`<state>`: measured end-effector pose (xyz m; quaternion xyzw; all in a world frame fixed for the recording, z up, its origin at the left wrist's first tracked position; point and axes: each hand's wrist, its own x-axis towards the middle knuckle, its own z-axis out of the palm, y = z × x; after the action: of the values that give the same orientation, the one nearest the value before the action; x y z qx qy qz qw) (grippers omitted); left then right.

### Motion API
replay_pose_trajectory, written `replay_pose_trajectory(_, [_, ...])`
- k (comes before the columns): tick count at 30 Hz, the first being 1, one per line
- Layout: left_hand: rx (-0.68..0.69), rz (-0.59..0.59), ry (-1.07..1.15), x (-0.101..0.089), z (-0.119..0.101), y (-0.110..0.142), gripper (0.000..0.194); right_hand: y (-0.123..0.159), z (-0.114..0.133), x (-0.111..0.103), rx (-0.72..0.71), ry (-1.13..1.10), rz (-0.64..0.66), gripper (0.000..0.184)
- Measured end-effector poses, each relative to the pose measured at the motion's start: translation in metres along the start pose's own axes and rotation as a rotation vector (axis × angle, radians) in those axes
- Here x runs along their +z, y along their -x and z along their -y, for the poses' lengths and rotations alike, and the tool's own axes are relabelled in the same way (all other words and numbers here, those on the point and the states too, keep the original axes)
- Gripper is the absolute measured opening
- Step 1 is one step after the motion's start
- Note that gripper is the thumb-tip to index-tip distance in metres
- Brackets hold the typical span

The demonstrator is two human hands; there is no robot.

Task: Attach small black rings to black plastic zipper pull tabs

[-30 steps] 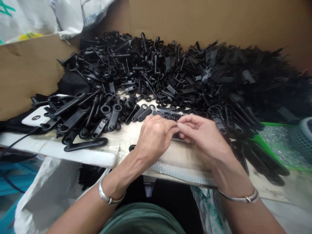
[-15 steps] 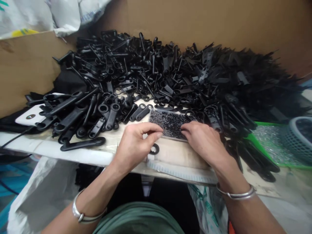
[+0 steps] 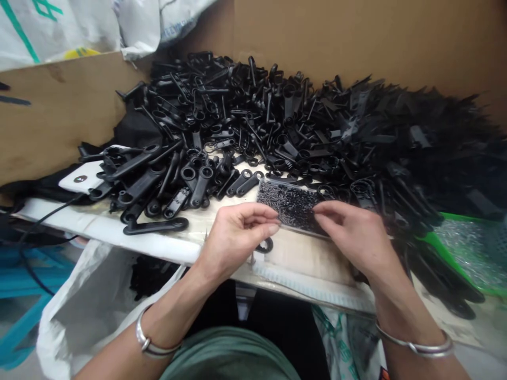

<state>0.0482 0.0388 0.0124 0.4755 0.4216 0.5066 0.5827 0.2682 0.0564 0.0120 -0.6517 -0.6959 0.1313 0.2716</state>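
A shallow clear tray [image 3: 299,230] full of tiny dark metal pieces, possibly screws, lies on the worktable in front of me. My left hand [image 3: 241,229] is at the tray's left front corner, thumb and forefinger pinched; whatever is between them is too small to make out. At the right front side of the tray, my right hand [image 3: 350,229] is also pinched, its fingertips over the rim, and any piece in them is hidden. Just under my left fingertips a black plastic ring end [image 3: 265,245] shows on the table, partly covered by the hand.
A large heap of black plastic arms [image 3: 237,105] backs onto a cardboard wall [image 3: 356,37]. More arms lie at left beside a white phone-like device [image 3: 81,178] with a black cable [image 3: 29,264]. At right stands a green tray [image 3: 435,245] of small clear parts. A white sack [image 3: 67,311] hangs below.
The camera view has shifted, so the table appears further right. My right hand has moved slightly outward from the tray's middle, fingers still pinched; my left hand stays by the near corner.
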Motion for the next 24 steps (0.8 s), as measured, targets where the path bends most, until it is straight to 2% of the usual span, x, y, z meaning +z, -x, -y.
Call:
replay_pose_trajectory(2, [-0.002, 0.007, 0.019, 0.0, 0.001, 0.001, 0.017, 0.005, 0.007, 0.0, 0.102, -0.36, 0.001, 0.013])
replay_pose_trajectory(4, [-0.003, 0.007, 0.04, 0.0, 0.001, 0.002, 0.018, 0.012, 0.016, 0.002, 0.174, -0.676, 0.044, 0.022])
replay_pose_trajectory(7, [0.003, 0.0, 0.046, 0.001, 0.001, 0.004, 0.018, 0.023, 0.029, 0.01, 0.238, -0.925, 0.116, 0.026])
replay_pose_trajectory(14, [0.04, -0.003, -0.022, 0.002, 0.001, 0.009, 0.018, 0.033, 0.046, 0.019, 0.226, -1.006, 0.154, 0.02])
replay_pose_trajectory(18, [0.081, 0.007, -0.041, 0.001, 0.003, 0.011, 0.018, 0.034, 0.05, 0.021, 0.21, -1.013, 0.122, 0.017])
replay_pose_trajectory(24, [0.098, 0.014, -0.044, 0.001, 0.004, 0.013, 0.018, 0.039, 0.055, 0.025, 0.156, -0.888, 0.036, 0.014])
